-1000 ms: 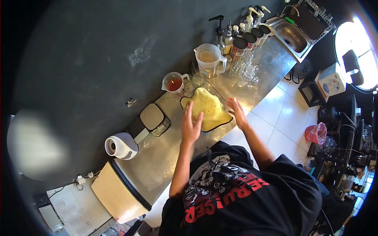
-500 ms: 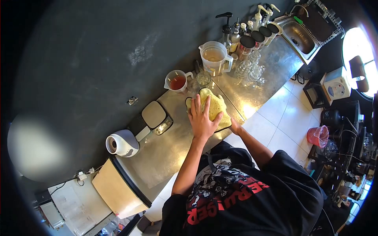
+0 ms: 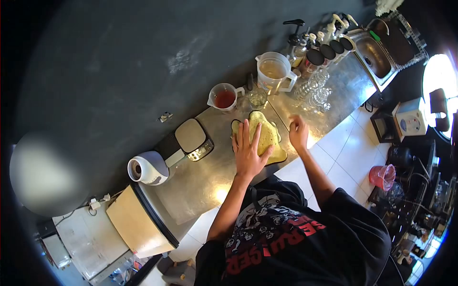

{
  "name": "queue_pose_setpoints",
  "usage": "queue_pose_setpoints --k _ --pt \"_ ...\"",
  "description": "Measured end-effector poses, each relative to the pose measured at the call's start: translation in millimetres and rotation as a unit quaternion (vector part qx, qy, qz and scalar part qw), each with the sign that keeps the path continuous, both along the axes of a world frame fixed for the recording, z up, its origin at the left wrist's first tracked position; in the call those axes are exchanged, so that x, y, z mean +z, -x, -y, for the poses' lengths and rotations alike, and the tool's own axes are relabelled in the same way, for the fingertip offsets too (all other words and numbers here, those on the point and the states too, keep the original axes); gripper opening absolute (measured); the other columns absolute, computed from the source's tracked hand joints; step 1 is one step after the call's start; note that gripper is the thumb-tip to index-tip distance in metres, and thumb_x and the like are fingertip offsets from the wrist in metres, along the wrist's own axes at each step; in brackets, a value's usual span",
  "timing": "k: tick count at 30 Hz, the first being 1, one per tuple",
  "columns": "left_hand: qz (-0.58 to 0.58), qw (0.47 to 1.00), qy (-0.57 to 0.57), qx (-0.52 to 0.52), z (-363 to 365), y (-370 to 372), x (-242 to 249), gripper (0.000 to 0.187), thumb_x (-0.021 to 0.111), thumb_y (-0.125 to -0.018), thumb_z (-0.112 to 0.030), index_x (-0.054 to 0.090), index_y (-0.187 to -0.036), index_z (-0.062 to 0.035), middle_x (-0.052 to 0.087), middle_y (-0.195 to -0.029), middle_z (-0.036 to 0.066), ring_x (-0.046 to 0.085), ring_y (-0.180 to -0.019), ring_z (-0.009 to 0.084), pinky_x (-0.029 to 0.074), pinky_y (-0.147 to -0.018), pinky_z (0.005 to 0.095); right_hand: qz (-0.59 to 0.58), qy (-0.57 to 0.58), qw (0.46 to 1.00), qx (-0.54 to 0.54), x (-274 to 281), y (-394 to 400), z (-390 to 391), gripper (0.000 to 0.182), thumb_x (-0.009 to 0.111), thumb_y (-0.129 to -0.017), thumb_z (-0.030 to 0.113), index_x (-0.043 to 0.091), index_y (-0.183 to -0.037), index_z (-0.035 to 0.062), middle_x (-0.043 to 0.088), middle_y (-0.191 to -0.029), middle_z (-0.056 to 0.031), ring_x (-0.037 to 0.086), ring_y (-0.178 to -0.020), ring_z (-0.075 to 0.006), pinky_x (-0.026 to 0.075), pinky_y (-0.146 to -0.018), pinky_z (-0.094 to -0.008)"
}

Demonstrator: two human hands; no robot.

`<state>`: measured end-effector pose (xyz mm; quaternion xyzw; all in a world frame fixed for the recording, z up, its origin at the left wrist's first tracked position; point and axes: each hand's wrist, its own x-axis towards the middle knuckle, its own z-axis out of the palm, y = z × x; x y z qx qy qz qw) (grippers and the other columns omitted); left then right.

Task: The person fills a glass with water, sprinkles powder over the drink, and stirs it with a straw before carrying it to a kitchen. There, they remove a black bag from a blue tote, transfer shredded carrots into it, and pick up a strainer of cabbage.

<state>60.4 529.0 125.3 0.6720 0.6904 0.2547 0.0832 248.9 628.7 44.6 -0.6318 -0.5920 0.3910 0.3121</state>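
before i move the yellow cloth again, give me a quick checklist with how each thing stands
1. Left hand on the yellow cloth: ok, palm down, fingers spread.
2. Right hand free of the cloth: ok, a gap shows between them.
3. Cloth smooth and flat: not ok, it looks bunched, with uneven edges.
4. Jug of red liquid upright: ok.
5. Large pitcher apart from the cloth: ok.
6. Cloth's underside: cannot tell, hidden.

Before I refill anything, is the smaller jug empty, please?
The smaller jug is partly filled: reddish liquid shows inside, not reaching the top.
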Motion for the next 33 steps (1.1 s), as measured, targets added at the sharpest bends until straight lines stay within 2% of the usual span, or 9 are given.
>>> queue_pose_setpoints --k 3,5,8,10,13,15,17,23,33 --pt "0.099 0.994 -0.041 0.029 23 6 -8 0.07 0.058 -0.089 -0.043 0.035 -0.144 -0.0068 0.027 -0.151 0.024 0.029 -0.137 0.0418 0.023 -0.109 0.0544 -0.081 -0.166 0.97 0.159 80 58 -50 0.022 0.053 -0.084 0.003 0.063 -0.104 0.0014 0.063 -0.1 -0.0198 0.064 -0.082 -0.0285 0.049 -0.07 -0.0352" --pt "0.215 0.966 -0.077 0.119 35 13 -30 0.067 0.059 -0.09 -0.04 0.037 -0.142 -0.0045 0.027 -0.15 0.026 0.03 -0.136 0.0423 0.023 -0.109 0.0531 -0.032 -0.171 0.941 0.29 98 103 -87 0.024 0.052 -0.085 0.005 0.06 -0.107 -0.0026 0.06 -0.113 -0.0219 0.063 -0.095 -0.0325 0.049 -0.079 -0.0386" --pt "0.294 0.935 -0.061 0.187 60 30 -61 0.06 0.059 -0.093 -0.035 0.04 -0.139 -0.0014 0.038 -0.142 0.027 0.04 -0.129 0.0383 0.032 -0.104 0.0459 0.077 -0.256 0.898 0.349 42 162 -141 0.031 0.048 -0.088 0.005 0.057 -0.116 -0.0025 0.061 -0.109 -0.0229 0.059 -0.107 -0.0342 0.048 -0.091 -0.0419" --pt "0.35 0.908 -0.03 0.226 83 43 -77 0.057 0.058 -0.094 -0.034 0.041 -0.138 -0.001 0.043 -0.138 0.026 0.046 -0.124 0.0354 0.037 -0.101 0.0431 0.274 -0.113 0.852 0.431 21 189 -158 0.034 0.05 -0.084 0.008 0.059 -0.114 -0.004 0.06 -0.115 -0.0253 0.057 -0.112 -0.0369 0.045 -0.097 -0.0431" --pt "0.4 0.878 -0.01 0.265 118 55 -89 0.051 0.057 -0.096 -0.033 0.044 -0.134 -0.0009 0.052 -0.127 0.021 0.055 -0.11 0.0253 0.045 -0.088 0.0352 0.334 -0.041 0.83 0.444 42 210 -153 0.032 0.053 -0.08 0.011 0.063 -0.108 -0.0022 0.063 -0.111 -0.0261 0.06 -0.109 -0.0367 0.048 -0.094 -0.0424" --pt "0.477 0.82 0.011 0.318 144 60 -96 0.048 0.058 -0.096 -0.032 0.047 -0.132 -0.0012 0.056 -0.12 0.015 0.057 -0.098 0.0179 0.047 -0.078 0.0297 0.346 -0.068 0.836 0.42 22 217 -159 0.027 0.057 -0.076 0.011 0.066 -0.098 -0.0019 0.066 -0.104 -0.0233 0.064 -0.101 -0.0367 0.051 -0.09 -0.0424" --pt "0.47 0.815 0.011 0.34 165 66 -104 0.045 0.057 -0.096 -0.029 0.048 -0.132 -0.0031 0.055 -0.123 0.014 0.057 -0.101 0.0188 0.048 -0.077 0.0299 0.344 -0.141 0.844 0.387 19 217 -160 0.022 0.059 -0.073 0.008 0.07 -0.091 0.0015 0.069 -0.095 -0.0202 0.066 -0.094 -0.0356 0.053 -0.084 -0.0429" --pt "0.493 0.784 -0.002 0.377 180 85 -111 0.045 0.059 -0.095 -0.03 0.048 -0.129 -0.0021 0.056 -0.119 0.012 0.057 -0.095 0.0179 0.048 -0.075 0.0289 0.239 -0.147 0.891 0.356 5 210 -162 0.016 0.06 -0.067 0.006 0.069 -0.08 0.0064 0.068 -0.081 -0.0181 0.067 -0.084 -0.0343 0.054 -0.077 -0.0437" --pt "0.508 0.793 0.037 0.335 180 89 -118 0.045 0.055 -0.097 -0.03 0.044 -0.134 -0.0068 0.052 -0.129 0.014 0.061 -0.099 0.0196 0.05 -0.075 0.029 0.188 -0.089 0.912 0.354 -10 243 -131 0.019 0.063 -0.063 0.007 0.07 -0.08 0.005 0.068 -0.084 -0.0219 0.067 -0.085 -0.038 0.054 -0.081 -0.043"
